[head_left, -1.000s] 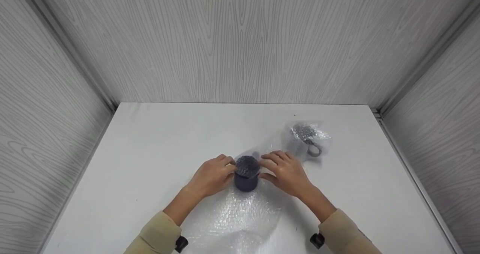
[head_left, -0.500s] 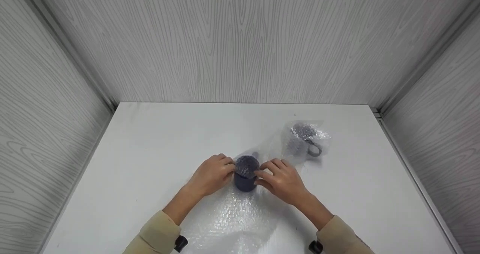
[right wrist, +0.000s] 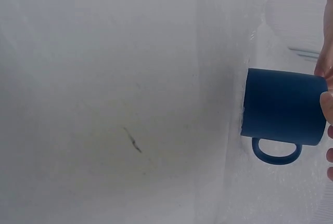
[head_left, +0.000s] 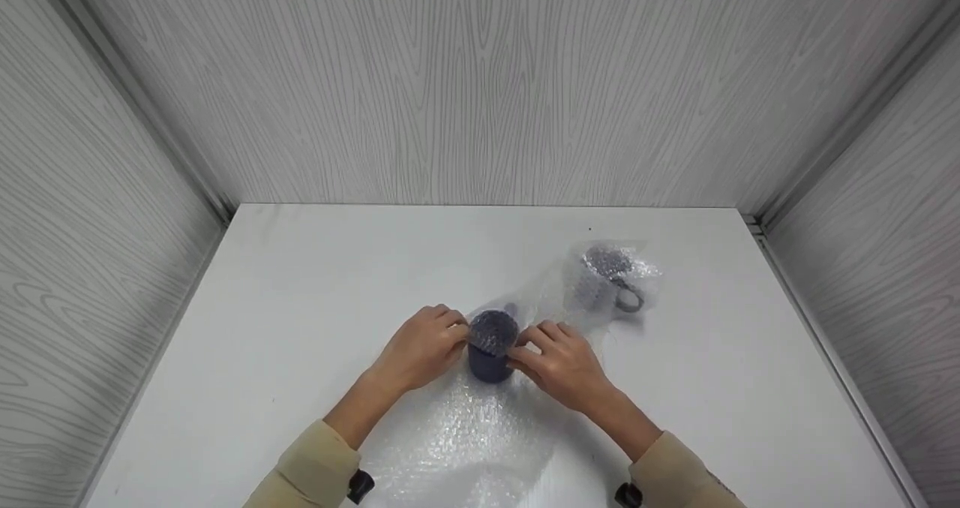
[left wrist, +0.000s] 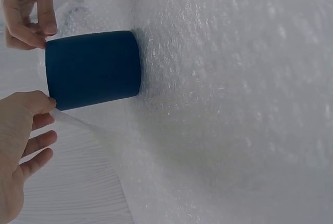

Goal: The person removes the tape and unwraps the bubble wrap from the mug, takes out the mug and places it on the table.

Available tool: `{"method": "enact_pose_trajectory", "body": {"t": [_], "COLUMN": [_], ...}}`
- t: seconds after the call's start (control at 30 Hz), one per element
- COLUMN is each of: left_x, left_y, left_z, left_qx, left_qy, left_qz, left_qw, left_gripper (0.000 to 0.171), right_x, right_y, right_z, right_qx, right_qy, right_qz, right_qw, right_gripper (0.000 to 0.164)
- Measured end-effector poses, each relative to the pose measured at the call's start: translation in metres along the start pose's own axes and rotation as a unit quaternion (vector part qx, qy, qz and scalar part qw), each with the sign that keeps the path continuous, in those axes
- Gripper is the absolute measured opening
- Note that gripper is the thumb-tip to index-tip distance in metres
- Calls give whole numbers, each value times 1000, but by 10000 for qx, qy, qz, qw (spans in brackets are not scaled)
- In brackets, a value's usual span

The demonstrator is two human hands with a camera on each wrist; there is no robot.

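Note:
A dark blue mug [head_left: 490, 368] stands upright on a sheet of bubble wrap [head_left: 472, 425]. Part of the wrap is drawn over its mouth. My left hand [head_left: 426, 345] pinches the wrap at the left side of the rim; in the left wrist view, a loose edge trails from its thumb. At the opposite side of the rim, my right hand [head_left: 561, 362] pinches the wrap between thumb and fingers. The mug's handle [right wrist: 278, 159] shows in the right wrist view, pointing away from my left hand.
Behind and to the right stands a second mug [head_left: 628, 298], shrouded in bubble wrap with its handle showing through. Wood-grain panels [head_left: 480, 88] enclose the white table [head_left: 315, 268] at the back and both sides.
My right hand has come in leftward and slightly nearer to me, its fingers closing onto the wrap at the rim. My left hand stays nearly still at the rim.

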State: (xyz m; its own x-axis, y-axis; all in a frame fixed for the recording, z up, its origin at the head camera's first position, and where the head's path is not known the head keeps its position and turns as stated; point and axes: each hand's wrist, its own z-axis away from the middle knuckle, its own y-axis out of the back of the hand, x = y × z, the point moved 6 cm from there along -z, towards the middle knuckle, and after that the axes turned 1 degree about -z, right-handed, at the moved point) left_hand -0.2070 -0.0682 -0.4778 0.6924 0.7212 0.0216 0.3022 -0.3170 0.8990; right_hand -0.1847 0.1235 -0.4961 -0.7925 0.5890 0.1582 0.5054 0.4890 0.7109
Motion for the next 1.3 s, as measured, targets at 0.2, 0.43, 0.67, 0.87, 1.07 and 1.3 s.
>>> {"method": "enact_pose_trajectory", "body": {"t": [0.2, 0.43, 0.67, 0.87, 1.07, 1.3], "left_x": [0, 0, -2, -5, -8, -13], "left_y": [0, 2, 5, 6, 7, 13], "left_z": [0, 0, -1, -2, -4, -8], "left_qx": [-65, -15, -21, 75, 129, 232], "left_qy": [22, -10, 57, 90, 93, 54], "left_qz": [-183, -815, -839, -720, -673, -700], "left_qw": [9998, 9967, 9965, 9973, 9976, 9973], "left_gripper": [9, 7, 8, 10, 7, 9], "right_x": [0, 0, 0, 0, 0, 0], "right_y": [-2, -2, -2, -3, -4, -2], "right_z": [-1, -2, -4, -4, -4, -4], "right_qx": [-76, 16, 81, 118, 29, 118], "right_qy": [-20, -46, -93, -74, -81, -50], "right_qz": [47, -6, -102, -114, -139, -186], "right_qw": [10000, 10000, 9999, 9998, 9999, 9997], "right_gripper": [13, 18, 15, 17, 14, 14]}}
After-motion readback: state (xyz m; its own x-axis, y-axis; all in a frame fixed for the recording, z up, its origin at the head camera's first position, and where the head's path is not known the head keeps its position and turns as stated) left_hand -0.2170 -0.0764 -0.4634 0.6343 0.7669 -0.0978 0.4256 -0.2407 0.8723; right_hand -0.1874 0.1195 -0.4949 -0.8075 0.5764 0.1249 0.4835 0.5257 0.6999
